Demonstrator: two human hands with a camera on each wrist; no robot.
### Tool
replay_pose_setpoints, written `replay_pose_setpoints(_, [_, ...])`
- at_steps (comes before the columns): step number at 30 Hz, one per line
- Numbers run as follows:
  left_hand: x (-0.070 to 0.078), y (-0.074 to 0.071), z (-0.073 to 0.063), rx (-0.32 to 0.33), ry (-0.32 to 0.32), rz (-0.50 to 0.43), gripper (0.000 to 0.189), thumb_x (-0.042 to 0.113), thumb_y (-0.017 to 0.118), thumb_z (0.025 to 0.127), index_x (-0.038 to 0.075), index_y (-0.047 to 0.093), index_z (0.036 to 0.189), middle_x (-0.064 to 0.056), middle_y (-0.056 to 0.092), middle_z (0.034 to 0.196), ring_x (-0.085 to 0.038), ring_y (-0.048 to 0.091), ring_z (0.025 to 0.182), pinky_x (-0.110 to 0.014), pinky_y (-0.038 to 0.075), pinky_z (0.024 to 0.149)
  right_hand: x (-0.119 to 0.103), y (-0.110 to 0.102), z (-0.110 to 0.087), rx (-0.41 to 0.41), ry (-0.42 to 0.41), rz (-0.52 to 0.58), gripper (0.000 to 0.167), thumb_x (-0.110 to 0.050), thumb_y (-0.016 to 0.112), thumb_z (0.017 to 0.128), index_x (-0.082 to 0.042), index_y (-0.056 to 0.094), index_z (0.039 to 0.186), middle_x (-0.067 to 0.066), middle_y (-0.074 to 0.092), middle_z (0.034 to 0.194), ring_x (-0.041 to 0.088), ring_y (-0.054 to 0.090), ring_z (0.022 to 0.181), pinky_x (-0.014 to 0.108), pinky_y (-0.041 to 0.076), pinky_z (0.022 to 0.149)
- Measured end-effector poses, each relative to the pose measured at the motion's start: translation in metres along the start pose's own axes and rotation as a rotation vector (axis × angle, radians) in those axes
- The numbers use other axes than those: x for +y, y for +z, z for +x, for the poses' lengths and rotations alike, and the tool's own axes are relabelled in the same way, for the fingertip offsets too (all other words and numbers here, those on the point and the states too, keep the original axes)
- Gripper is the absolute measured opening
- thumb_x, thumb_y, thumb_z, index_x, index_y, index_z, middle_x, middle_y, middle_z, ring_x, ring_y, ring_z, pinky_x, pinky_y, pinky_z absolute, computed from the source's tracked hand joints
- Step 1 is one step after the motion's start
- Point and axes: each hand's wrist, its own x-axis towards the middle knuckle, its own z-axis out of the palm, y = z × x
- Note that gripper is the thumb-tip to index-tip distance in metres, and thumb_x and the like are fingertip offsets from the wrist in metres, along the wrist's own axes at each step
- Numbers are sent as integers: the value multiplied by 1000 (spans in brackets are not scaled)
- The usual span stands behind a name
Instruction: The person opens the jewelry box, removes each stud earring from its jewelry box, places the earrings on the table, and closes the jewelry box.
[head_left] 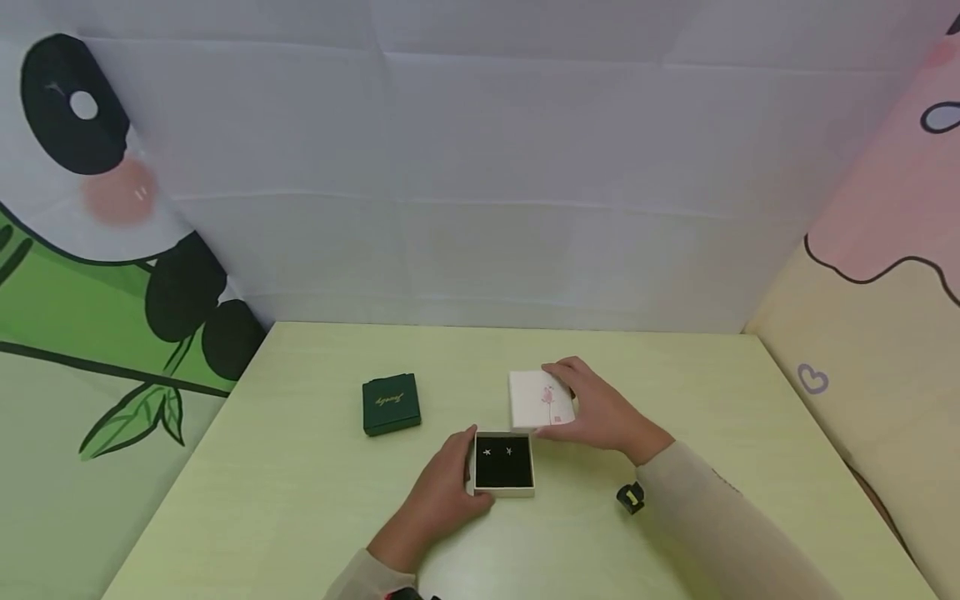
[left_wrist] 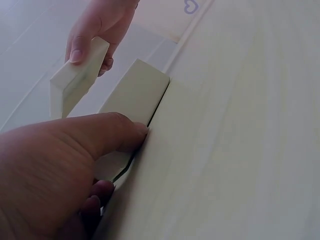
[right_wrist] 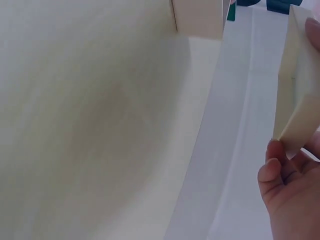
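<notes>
My left hand (head_left: 446, 483) grips a small white jewelry box base (head_left: 504, 492) by its left side, thumb at the near corner. Inside it lies a black pad (head_left: 502, 472) bearing two small star-shaped earrings (head_left: 509, 452). Just beyond the base, my right hand (head_left: 592, 408) holds the white box lid (head_left: 531, 400), printed with a pink flower, between thumb and fingers. The left wrist view shows the lid (left_wrist: 80, 82) tilted and apart from the base (left_wrist: 135, 90). In the right wrist view, fingertips (right_wrist: 274, 172) pinch the lid's edge (right_wrist: 300, 120).
A dark green box (head_left: 392, 404) with gold lettering lies on the pale table (head_left: 300, 467), left of the hands. Behind the table hangs a white cloth (head_left: 480, 208). A small black-and-yellow device (head_left: 631, 497) shows beside the right sleeve (head_left: 712, 508).
</notes>
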Motion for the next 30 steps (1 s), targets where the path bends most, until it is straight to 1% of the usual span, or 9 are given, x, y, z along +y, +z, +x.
replay_pose_setpoints(5, [-2, 0, 1, -4, 3, 11, 100, 23, 84, 76, -2, 33, 157, -14, 49, 147, -25, 53, 117, -48, 44, 105, 9, -16, 8, -13, 26, -32, 101, -46, 93, 72, -7, 47, 153, 2, 48, 139, 18, 53, 104, 37, 50, 84])
replay_pose_setpoints(9, [-1, -2, 1, 2, 3, 18, 101, 23, 85, 75, -2, 32, 158, -14, 49, 147, -26, 52, 119, -49, 43, 107, 13, -25, 16, -24, 36, -48, 99, -44, 93, 72, -7, 48, 152, 5, 48, 140, 20, 54, 104, 38, 49, 85])
replay_pose_setpoints(12, [0, -2, 1, -5, 5, 16, 101, 23, 85, 76, -3, 32, 158, -12, 50, 144, -23, 54, 113, -47, 45, 103, 16, -26, 21, -50, 58, -63, 99, -44, 93, 73, -6, 47, 152, 5, 49, 140, 20, 54, 104, 38, 49, 85])
replay_pose_setpoints(16, [0, 0, 1, -15, 6, 23, 100, 23, 84, 77, -2, 32, 158, -9, 51, 137, -19, 53, 101, -44, 46, 94, 25, -22, 28, -100, 84, -120, 101, -50, 90, 74, -5, 46, 153, 6, 49, 139, 19, 54, 102, 36, 48, 85])
replay_pose_setpoints(18, [-1, 1, 1, -16, 0, 17, 100, 23, 84, 77, -2, 32, 158, -9, 51, 137, -19, 52, 101, -44, 46, 94, 30, -19, 32, -118, 95, -149, 103, -52, 89, 74, -4, 45, 154, 7, 49, 140, 19, 54, 103, 37, 48, 86])
replay_pose_setpoints(24, [-2, -1, 0, -18, -5, -2, 101, 24, 85, 77, -2, 32, 158, -11, 50, 143, -23, 52, 113, -49, 44, 103, 41, -17, 43, -129, 142, -206, 103, -55, 86, 75, -3, 45, 153, 12, 48, 142, 22, 54, 110, 42, 47, 96])
replay_pose_setpoints(25, [-2, -2, 0, -17, -5, -1, 101, 24, 86, 77, -2, 32, 158, -11, 49, 144, -23, 52, 114, -49, 44, 104, 42, -17, 45, -130, 151, -204, 102, -54, 87, 75, -3, 45, 153, 13, 48, 142, 23, 54, 111, 43, 47, 97])
replay_pose_setpoints(28, [-3, -2, -1, -18, -6, 2, 101, 24, 86, 77, -2, 32, 158, -10, 50, 141, -21, 53, 110, -47, 45, 101, 45, -19, 49, -133, 183, -182, 103, -51, 89, 75, -3, 44, 154, 15, 47, 144, 27, 53, 116, 46, 45, 101])
replay_pose_setpoints(30, [-4, -3, -2, -17, -7, 6, 101, 24, 86, 76, -2, 32, 158, -11, 51, 141, -21, 53, 110, -47, 45, 101, 47, -20, 50, -137, 205, -169, 103, -49, 90, 74, -4, 43, 155, 16, 46, 146, 28, 52, 118, 47, 44, 103])
